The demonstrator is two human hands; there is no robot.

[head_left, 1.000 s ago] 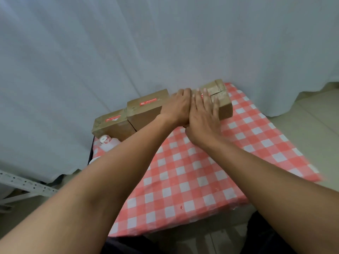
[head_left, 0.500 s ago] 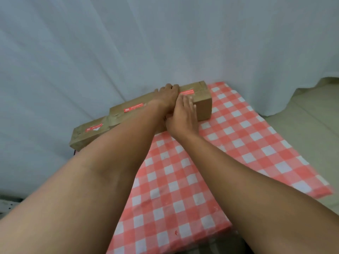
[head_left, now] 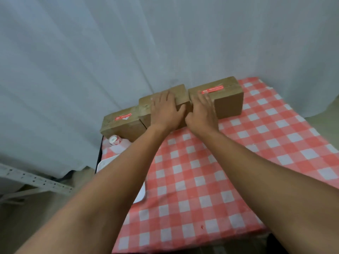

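Three brown cardboard boxes with red labels stand in a row along the far edge of the table, against a white curtain. My left hand (head_left: 166,109) lies over the top and front of the middle box (head_left: 180,92), fingers spread. My right hand (head_left: 201,110) rests on the left end of the right box (head_left: 229,103), fingers straight over its top edge. The two hands sit side by side at the seam between these boxes. The left box (head_left: 121,123) is untouched.
A red-and-white checked cloth (head_left: 238,162) covers the table. A small white bottle (head_left: 114,140) and a white tray (head_left: 108,162) sit at the table's left edge, partly behind my left forearm. A white perforated metal rail (head_left: 33,180) lies at lower left.
My hands have parted slightly, each now on its own box. The right box now lines up with the others. The camera view has shifted.
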